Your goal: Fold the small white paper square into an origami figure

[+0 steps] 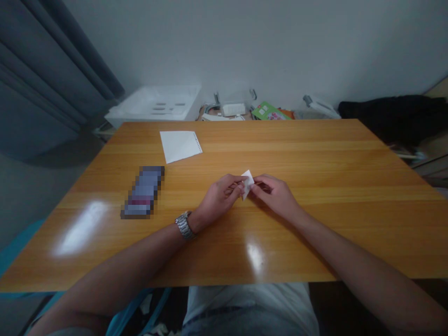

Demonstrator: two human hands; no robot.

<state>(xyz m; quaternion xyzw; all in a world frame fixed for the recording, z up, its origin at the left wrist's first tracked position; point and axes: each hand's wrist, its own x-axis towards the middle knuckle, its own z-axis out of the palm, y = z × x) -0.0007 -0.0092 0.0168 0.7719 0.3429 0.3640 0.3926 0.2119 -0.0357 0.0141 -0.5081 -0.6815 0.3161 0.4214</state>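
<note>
A small folded piece of white paper (248, 183) is held up just above the wooden table, tilted, with a pointed corner at the top. My left hand (227, 193) pinches its left side between thumb and fingers; a metal-band watch is on that wrist. From the other side, my right hand (275, 192) grips the paper's right edge between thumb and forefinger. The fingertips partly cover the paper, so its full folded shape is hidden.
A white notebook sheet (180, 145) with a perforated edge lies at the table's (315, 154) back left. Nearer, a pixelated phone-like object (143, 192) rests on the left. Behind the table are a white tray (164, 103), a green booklet (269, 112) and dark cloth (392, 116).
</note>
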